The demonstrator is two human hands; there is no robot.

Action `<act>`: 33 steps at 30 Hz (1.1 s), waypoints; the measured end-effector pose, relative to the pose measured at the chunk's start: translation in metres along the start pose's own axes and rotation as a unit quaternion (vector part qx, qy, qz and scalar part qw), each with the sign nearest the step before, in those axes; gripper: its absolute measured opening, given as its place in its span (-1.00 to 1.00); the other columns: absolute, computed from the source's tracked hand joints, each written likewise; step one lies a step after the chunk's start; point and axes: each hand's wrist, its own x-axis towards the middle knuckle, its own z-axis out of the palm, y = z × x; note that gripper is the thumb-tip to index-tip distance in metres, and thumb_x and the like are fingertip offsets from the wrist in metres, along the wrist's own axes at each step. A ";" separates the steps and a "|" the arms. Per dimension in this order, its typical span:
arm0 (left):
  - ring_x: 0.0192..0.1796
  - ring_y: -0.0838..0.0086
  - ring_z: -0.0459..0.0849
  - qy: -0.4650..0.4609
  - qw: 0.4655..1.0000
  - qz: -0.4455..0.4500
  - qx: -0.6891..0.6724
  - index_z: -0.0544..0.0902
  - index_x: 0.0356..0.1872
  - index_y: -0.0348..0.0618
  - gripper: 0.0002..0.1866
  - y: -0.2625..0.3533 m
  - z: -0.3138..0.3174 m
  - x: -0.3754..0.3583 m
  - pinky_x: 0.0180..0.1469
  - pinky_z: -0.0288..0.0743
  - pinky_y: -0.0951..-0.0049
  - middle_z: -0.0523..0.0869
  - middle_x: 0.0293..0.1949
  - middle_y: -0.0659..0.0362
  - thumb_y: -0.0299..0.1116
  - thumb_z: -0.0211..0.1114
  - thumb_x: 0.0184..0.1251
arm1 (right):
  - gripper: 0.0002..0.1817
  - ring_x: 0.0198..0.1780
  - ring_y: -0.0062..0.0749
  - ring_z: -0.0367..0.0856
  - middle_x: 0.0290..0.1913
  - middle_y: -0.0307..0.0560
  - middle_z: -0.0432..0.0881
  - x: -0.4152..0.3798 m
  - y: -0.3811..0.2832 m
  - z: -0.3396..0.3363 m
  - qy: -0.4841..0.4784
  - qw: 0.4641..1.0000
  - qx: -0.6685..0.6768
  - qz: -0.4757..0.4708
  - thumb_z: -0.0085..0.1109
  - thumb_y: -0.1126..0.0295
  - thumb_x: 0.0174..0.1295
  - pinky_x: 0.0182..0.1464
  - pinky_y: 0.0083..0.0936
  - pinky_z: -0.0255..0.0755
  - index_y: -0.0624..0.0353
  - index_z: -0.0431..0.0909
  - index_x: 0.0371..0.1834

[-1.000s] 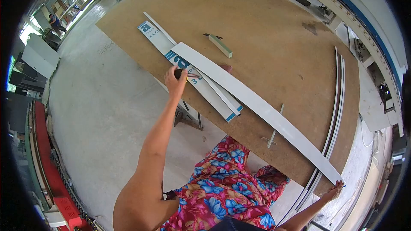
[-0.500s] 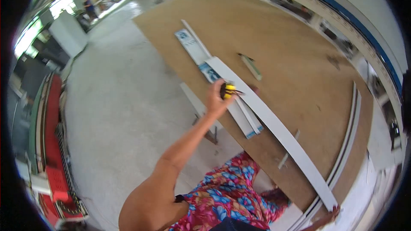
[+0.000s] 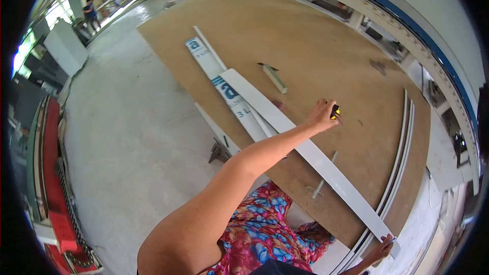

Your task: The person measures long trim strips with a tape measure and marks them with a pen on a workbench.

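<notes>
My left hand (image 3: 322, 115) is closed around a yellow-and-black tape measure (image 3: 334, 112), held over the board to the right of a long white strip (image 3: 326, 164). The strip lies diagonally across the brown board. My right hand (image 3: 383, 248) is at the strip's near end, its fingers closed on the edge; a small dark spot shows at the fingertips, too small to name. Under the strip's far part lies a white panel with blue lettering (image 3: 228, 89), and a thin white strip (image 3: 210, 48) beside it.
The large brown board (image 3: 316, 35) serves as the work surface. On it lie a pale green block (image 3: 275, 79), a short thin rod (image 3: 326, 175) and long grey rails (image 3: 400, 147). Red equipment (image 3: 53, 173) stands left on the floor. A person (image 3: 91, 15) is far back.
My left hand has moved right with the tape measure, from above the lettered panel to beyond the long strip. My right hand stays at the strip's near end. The view has shifted slightly.
</notes>
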 end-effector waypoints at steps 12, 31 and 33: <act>0.11 -0.01 0.37 -0.006 0.986 0.029 0.163 0.31 0.15 -0.15 -0.31 -0.018 0.035 0.001 0.11 0.29 0.05 0.39 0.04 -0.14 -0.29 0.42 -0.07 | -0.72 -0.49 -0.57 0.38 -0.49 -0.16 0.53 -0.050 -0.045 -0.024 -0.054 0.996 -0.008 0.077 -0.04 0.26 0.31 -0.45 -0.55 0.25 0.29 0.52 -0.27; 0.35 0.03 0.13 -0.235 0.944 0.082 0.217 0.40 0.16 -0.11 -0.15 -0.073 -0.128 -0.097 0.32 0.02 0.01 0.31 0.21 -0.08 0.06 0.46 -0.24 | -0.72 -0.33 -0.45 0.56 -0.44 -0.04 0.58 -0.047 -0.120 0.071 -0.183 0.981 0.060 -0.015 0.04 0.28 0.24 -0.26 -0.54 0.41 0.34 0.52 -0.27; 0.31 0.05 0.19 -0.204 0.950 0.116 0.208 0.44 0.12 -0.12 -0.15 -0.080 -0.107 -0.094 0.32 0.02 0.03 0.36 0.14 -0.05 0.05 0.49 -0.29 | -0.73 -0.35 -0.47 0.54 -0.46 -0.05 0.56 -0.047 -0.115 0.070 -0.191 0.979 0.068 -0.006 0.05 0.28 0.23 -0.28 -0.54 0.40 0.33 0.52 -0.29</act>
